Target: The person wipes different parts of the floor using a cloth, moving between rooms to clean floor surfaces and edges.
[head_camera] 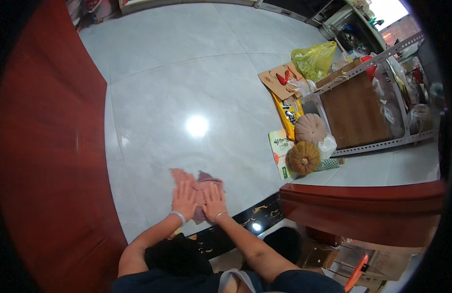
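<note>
A pink and mauve cloth (201, 186) lies crumpled on the pale tiled floor (163, 110), just beyond the dark threshold. My left hand (185, 199) presses flat on its left part, fingers pointing away from me. Beside it, my right hand (213, 201) rests flat on the right part of the cloth. Each wrist wears a bracelet. Both palms face down, and the cloth shows between and beyond the hands.
A red-brown wooden door (57, 139) stands at left. At right, two pumpkins (304, 158), a yellow packet (287, 110) and a green plastic bag (314, 60) sit by a metal shelf (379, 144). A black stone threshold (257, 212) crosses near my knees.
</note>
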The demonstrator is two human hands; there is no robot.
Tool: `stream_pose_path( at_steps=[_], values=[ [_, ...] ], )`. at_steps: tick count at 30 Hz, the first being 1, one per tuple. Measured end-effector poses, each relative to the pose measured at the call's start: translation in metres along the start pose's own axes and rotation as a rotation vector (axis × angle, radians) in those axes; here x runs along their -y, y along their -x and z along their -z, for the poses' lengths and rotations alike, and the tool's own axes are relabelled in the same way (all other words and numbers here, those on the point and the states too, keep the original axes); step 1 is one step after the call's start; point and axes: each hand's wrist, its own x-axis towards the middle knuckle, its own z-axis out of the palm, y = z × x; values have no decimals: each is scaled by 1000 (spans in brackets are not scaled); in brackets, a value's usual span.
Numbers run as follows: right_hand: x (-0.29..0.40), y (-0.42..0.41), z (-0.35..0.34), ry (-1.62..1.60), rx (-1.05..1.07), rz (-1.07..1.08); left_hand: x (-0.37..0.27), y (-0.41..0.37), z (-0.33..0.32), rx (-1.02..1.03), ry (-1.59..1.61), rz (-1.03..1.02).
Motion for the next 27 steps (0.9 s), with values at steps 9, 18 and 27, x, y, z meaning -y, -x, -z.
stream_pose_path(
  at_steps=[9,18,27],
  values=[
    [51,-94,19,-65,-209,-24,89,-27,59,-137,-32,221],
    [201,-62,-38,62,95,558,137,159,-7,-233,104,800],
    [191,-100,2,221,118,653,150,115,4,-455,77,828]
  ],
)
